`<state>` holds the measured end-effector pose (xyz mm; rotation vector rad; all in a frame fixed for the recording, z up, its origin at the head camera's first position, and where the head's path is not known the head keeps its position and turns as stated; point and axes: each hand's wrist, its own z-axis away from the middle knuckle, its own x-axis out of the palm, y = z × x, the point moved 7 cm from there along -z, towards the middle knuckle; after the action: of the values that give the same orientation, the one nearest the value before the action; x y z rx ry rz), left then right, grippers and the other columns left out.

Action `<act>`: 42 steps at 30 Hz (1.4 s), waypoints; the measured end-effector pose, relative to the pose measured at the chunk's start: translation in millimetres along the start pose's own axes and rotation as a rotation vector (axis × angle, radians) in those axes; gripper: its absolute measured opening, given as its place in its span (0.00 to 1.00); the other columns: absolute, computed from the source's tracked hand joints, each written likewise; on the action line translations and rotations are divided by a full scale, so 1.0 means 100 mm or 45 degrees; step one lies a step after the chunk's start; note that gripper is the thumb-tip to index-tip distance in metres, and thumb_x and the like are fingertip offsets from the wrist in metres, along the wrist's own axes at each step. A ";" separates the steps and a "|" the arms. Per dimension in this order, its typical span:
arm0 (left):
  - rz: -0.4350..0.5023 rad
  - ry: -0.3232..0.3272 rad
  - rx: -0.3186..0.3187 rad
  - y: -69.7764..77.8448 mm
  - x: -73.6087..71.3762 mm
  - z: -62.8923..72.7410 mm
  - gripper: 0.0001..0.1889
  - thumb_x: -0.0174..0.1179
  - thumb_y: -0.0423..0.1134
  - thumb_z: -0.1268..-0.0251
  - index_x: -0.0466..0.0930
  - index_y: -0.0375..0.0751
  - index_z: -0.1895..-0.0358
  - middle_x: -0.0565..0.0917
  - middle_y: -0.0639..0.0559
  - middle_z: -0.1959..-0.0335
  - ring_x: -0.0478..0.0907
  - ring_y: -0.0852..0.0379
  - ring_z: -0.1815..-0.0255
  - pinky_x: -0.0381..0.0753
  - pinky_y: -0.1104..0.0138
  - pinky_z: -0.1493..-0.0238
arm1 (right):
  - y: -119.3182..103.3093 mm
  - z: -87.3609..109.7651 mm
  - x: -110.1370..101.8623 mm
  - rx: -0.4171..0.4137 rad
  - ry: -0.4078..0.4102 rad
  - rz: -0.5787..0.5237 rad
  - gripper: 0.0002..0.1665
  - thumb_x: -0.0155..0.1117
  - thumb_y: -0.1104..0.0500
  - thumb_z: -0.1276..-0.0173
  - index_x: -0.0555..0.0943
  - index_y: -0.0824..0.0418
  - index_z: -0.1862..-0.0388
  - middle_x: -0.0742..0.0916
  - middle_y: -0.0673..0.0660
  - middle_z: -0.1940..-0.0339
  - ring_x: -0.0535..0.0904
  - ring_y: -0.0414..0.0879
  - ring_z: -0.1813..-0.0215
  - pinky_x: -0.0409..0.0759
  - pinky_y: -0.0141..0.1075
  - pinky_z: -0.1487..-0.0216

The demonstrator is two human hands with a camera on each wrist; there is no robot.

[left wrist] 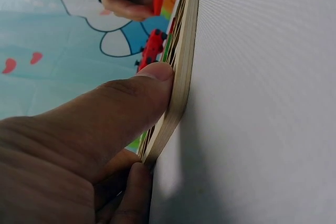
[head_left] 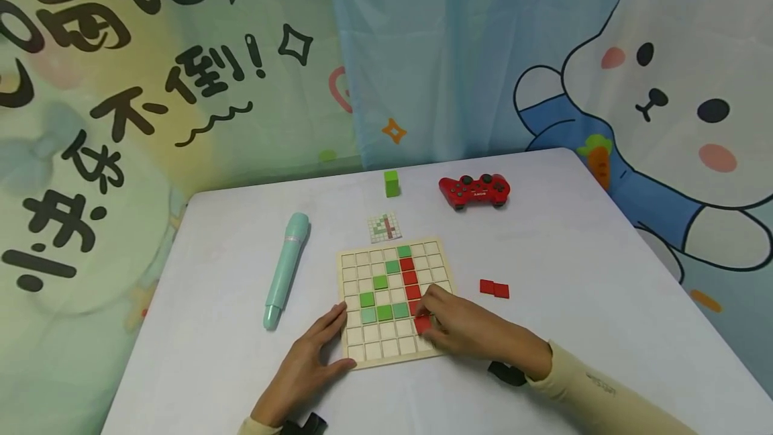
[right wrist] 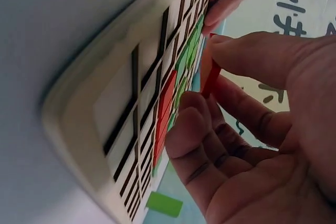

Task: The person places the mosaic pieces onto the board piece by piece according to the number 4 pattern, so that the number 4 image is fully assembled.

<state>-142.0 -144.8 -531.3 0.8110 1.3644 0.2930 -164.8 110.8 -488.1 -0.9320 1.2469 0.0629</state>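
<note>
A wooden grid board (head_left: 386, 351) lies on the table, with green tiles (head_left: 380, 282) and a column of red tiles (head_left: 410, 278) in its cells. My left hand (head_left: 308, 361) holds the board's near left corner, thumb on the front edge and fingers along the left side. Over the right part of the board, my right hand (head_left: 461, 324) pinches a red square tile (right wrist: 211, 77) between thumb and fingers. That tile is tilted and apart from the board in the right wrist view. Two loose red tiles (head_left: 494, 288) lie right of the board.
Behind the board lies a small pattern card (head_left: 384, 227), with a green block (head_left: 392, 184) farther back. A red game controller (head_left: 474, 190) sits at the back right. To the left lies a mint-green pen-shaped stick (head_left: 286, 270). Printed curtains hang behind the white table (head_left: 199, 327).
</note>
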 end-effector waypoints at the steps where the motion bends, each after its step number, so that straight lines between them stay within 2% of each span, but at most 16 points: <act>1: 0.001 -0.003 0.002 0.00 0.00 0.00 0.45 0.81 0.39 0.44 0.71 0.38 0.22 0.70 0.52 0.17 0.67 0.47 0.16 0.74 0.50 0.20 | -0.01 -0.01 0.01 -0.004 -0.004 0.009 0.13 0.70 0.61 0.27 0.82 0.57 0.46 0.81 0.48 0.50 0.72 0.31 0.64 0.77 0.23 0.61; 8: 0.007 0.002 -0.008 0.01 -0.01 0.01 0.45 0.82 0.38 0.45 0.72 0.37 0.22 0.70 0.51 0.17 0.68 0.46 0.16 0.74 0.49 0.20 | -0.08 -0.06 0.05 -0.065 0.014 0.139 0.10 0.72 0.61 0.28 0.83 0.57 0.51 0.80 0.47 0.55 0.72 0.34 0.61 0.77 0.25 0.59; 22: 0.016 0.000 -0.007 -0.01 0.01 0.02 0.46 0.82 0.39 0.45 0.71 0.39 0.21 0.70 0.52 0.16 0.67 0.47 0.16 0.73 0.50 0.20 | -0.06 -0.07 0.08 -0.072 0.039 0.236 0.15 0.79 0.57 0.33 0.80 0.54 0.54 0.75 0.44 0.62 0.69 0.35 0.63 0.72 0.25 0.64; 30: 0.011 0.005 0.013 -0.01 0.01 -0.01 0.46 0.81 0.40 0.44 0.70 0.40 0.20 0.69 0.53 0.16 0.67 0.47 0.16 0.73 0.49 0.20 | 0.00 -0.10 0.06 -0.031 0.045 0.229 0.17 0.80 0.55 0.33 0.82 0.53 0.52 0.79 0.46 0.60 0.71 0.35 0.62 0.76 0.26 0.63; 35: 0.016 0.001 0.010 -0.01 0.00 -0.02 0.46 0.81 0.40 0.43 0.70 0.40 0.20 0.69 0.54 0.16 0.67 0.47 0.15 0.73 0.49 0.20 | 0.01 -0.11 0.05 -0.034 0.066 0.228 0.17 0.81 0.55 0.34 0.81 0.52 0.53 0.78 0.45 0.60 0.71 0.35 0.62 0.75 0.25 0.63; 42: 0.010 -0.009 -0.003 -0.01 0.01 -0.01 0.46 0.81 0.40 0.44 0.70 0.40 0.21 0.69 0.53 0.16 0.67 0.47 0.16 0.74 0.49 0.20 | 0.02 -0.09 0.06 -0.012 0.062 0.157 0.18 0.80 0.55 0.34 0.81 0.53 0.51 0.80 0.46 0.58 0.73 0.35 0.60 0.77 0.26 0.61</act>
<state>-142.9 -145.3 -532.8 0.8144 1.3541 0.2974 -170.8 104.4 -494.4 -0.8684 1.3493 0.1440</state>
